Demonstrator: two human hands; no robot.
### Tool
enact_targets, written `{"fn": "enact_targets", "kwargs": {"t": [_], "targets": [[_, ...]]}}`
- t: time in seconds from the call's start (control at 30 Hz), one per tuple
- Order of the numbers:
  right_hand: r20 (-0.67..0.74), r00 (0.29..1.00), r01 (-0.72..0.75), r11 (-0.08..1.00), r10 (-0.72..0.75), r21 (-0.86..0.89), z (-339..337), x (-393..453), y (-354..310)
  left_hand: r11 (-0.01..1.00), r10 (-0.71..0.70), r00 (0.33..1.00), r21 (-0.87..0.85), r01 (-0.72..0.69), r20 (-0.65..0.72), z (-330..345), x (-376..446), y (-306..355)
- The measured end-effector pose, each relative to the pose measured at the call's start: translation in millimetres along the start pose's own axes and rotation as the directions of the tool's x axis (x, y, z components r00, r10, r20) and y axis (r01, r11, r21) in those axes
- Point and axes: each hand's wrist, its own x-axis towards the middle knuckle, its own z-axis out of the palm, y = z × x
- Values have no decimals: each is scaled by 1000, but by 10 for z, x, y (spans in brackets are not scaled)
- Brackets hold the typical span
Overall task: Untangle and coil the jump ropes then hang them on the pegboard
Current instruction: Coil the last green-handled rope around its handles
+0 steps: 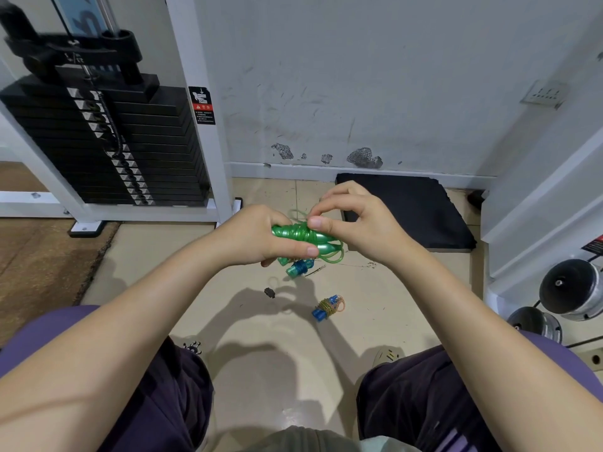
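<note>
A green jump rope (301, 234), its cord wound round its two green handles, is held above the floor in the middle of the view. My left hand (261, 236) grips the handles from the left. My right hand (352, 220) pinches a loose loop of the green cord at the top of the bundle. Just below, on the floor, lies a teal-blue jump rope (298, 268) wrapped round its handles. Further toward me lies a blue-handled rope (327, 307) with a yellowish cord wound on it. No pegboard is in view.
A black weight stack (107, 141) in a white frame stands at the left. A black mat (408, 210) lies by the wall. Dumbbells (567, 291) sit at the right. A small dark scrap (269, 292) lies on the tile floor between my knees.
</note>
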Motion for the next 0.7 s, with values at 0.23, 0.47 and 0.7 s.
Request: {"fn": "enact_targets", "kwargs": {"t": [0.23,0.47,0.7], "targets": [[112,992,-91,955,62,281,61,-15,18,993,-16,1000,-118,18,21,24,-31,69],[191,979,-136,937,76,321,104,-24,56,963,-32,988,-262,70,148,84,-38,54],[230,960,-244,876,159,415,63,-28,6,927,112,986,-370,-60,120,101,-38,67]]}}
